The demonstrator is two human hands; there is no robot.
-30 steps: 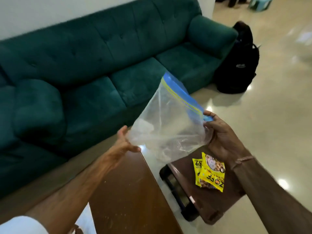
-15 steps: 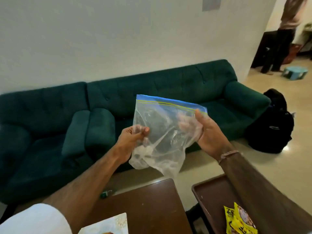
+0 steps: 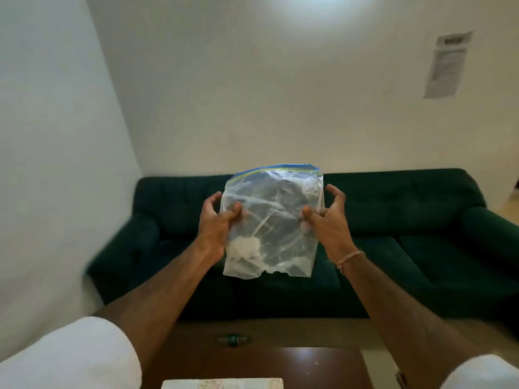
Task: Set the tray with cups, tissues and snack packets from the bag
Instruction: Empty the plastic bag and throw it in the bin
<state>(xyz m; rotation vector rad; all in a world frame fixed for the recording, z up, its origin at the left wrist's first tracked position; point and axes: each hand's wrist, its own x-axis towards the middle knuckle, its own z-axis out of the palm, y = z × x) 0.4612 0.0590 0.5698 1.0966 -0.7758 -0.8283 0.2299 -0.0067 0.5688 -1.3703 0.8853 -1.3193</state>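
Left hand point(image 3: 217, 221) pinches the bag's point(image 3: 273, 220) left edge, thumb in front, fingers curled behind the plastic. Right hand point(image 3: 327, 217) grips the right edge likewise, upper fingers spread loose. I see the bag held upright at chest height, blue zip strip on top, something pale bunched low inside. Sofa point(image 3: 393, 220) behind; table point(image 3: 280, 366) below.

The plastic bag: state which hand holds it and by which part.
Both. The left hand pinches the clear plastic bag's left side at mid-height; the right hand pinches its right side.
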